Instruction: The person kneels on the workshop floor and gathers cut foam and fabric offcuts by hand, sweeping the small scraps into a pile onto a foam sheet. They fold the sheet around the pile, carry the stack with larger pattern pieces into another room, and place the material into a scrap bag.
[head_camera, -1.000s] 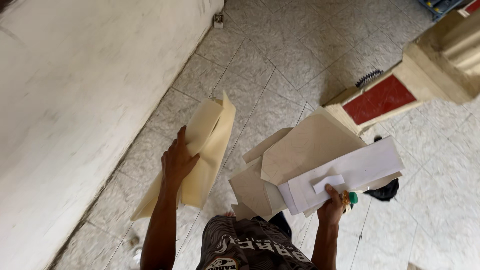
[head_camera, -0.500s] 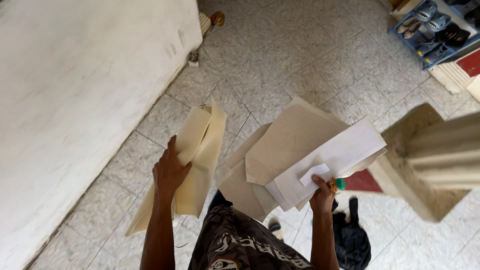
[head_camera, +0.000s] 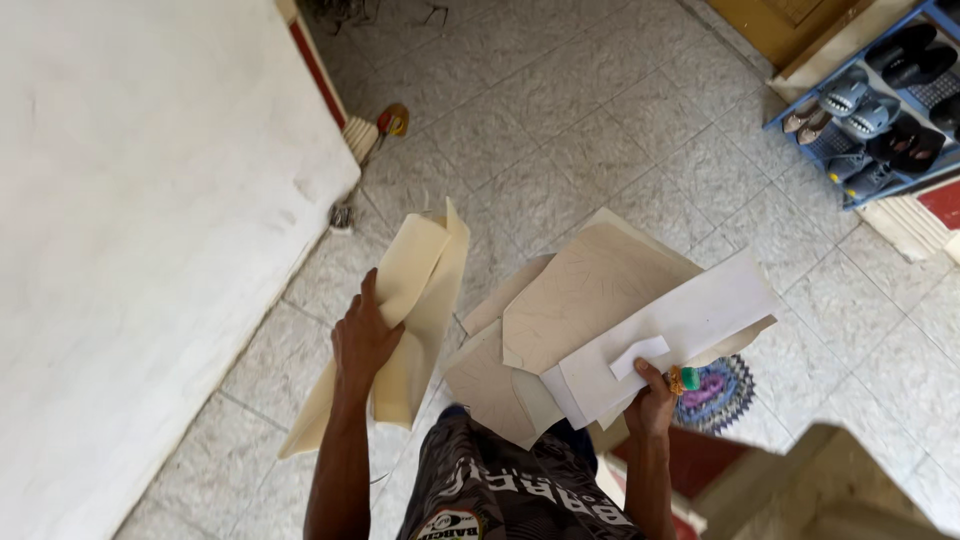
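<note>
Above the grey tiled floor (head_camera: 560, 90), the person stood holding paper in both hands. A cream sheet (head_camera: 405, 330), folded lengthwise and bent, ran from about one o'clock down to seven o'clock, its upper corner sticking up and its lower end drooping toward the tiles. The left hand (head_camera: 362, 345) was closed around the middle of that sheet, fingers wrapped over its near edge, wrist straight, forearm rising from the bottom of the view. At three o'clock from it, a fanned stack of cut sheets (head_camera: 590, 310) lay flat, beige pieces with faint pencil lines under a long white sheet (head_camera: 690, 325) and a small white slip (head_camera: 640, 356). The right hand (head_camera: 652, 405) pinched the stack's near edge, thumb on top. A shoe rack (head_camera: 880, 100) stood at two o'clock, well apart.
</note>
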